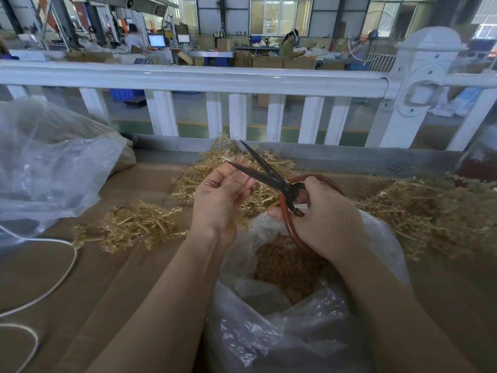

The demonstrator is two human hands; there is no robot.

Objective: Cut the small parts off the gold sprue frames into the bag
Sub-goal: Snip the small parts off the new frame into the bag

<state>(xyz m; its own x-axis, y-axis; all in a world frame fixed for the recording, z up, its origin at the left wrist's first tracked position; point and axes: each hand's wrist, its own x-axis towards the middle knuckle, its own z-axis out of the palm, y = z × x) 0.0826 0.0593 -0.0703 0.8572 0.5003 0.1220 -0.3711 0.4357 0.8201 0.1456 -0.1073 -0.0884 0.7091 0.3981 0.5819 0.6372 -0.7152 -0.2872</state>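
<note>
Gold sprue frame [236, 168], light and brittle-looking, pinched in the left grip [217, 195], beside the right grip [320, 211] holding open scissors [265, 172].

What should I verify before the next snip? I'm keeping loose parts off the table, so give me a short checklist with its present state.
1. Scissors blades open: ok, they are spread apart.
2. Right hand grips the red handles: ok.
3. Left hand holds a sprue piece at the blades: ok, though the piece is mostly hidden by the fingers.
4. Left fingers clear of the blades: cannot tell, the fingertips sit very close to the lower blade.
5. Bag mouth open under the hands: ok, cut gold parts lie inside.
6. More sprue frames nearby: ok, piled on the cardboard.
</note>
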